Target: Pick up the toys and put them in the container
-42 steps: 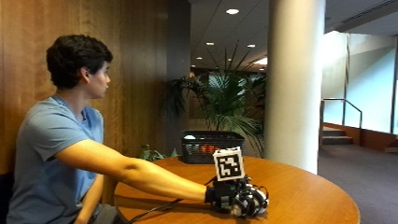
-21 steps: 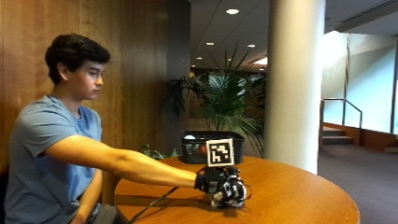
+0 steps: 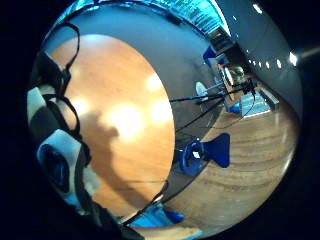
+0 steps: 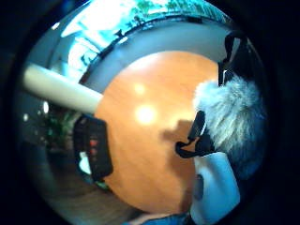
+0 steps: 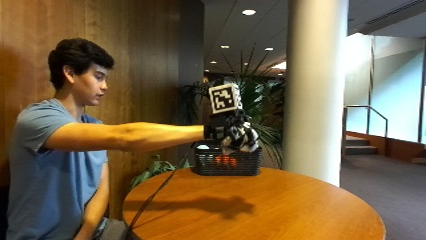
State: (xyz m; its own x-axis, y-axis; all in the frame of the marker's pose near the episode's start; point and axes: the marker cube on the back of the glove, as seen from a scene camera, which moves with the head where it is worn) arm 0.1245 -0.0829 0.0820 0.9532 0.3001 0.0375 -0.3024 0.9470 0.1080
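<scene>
In the outside view my gloved right hand [image 5: 228,131] is raised above the round wooden table [image 5: 279,210]. It grips a fuzzy grey-and-white toy [image 5: 245,141], just over the black basket [image 5: 226,165] at the table's far edge. The thumb side palm view shows the toy's fur [image 4: 234,110] close against the palm, with the basket [image 4: 93,147] across the table [image 4: 140,150]. Something red-orange [image 5: 226,160] shows through the basket's mesh. The little finger side palm view shows mostly bare table [image 3: 120,115] below the hand.
A thick white pillar [image 5: 314,90] and a potted plant [image 5: 259,105] stand behind the table. A cable [image 5: 156,195] runs from the hand down over the table's near edge. A blue object [image 3: 202,152] and a tripod [image 3: 220,95] stand on the floor beyond the table.
The hand has lifted off the table with the fuzzy toy and moved up and towards the basket.
</scene>
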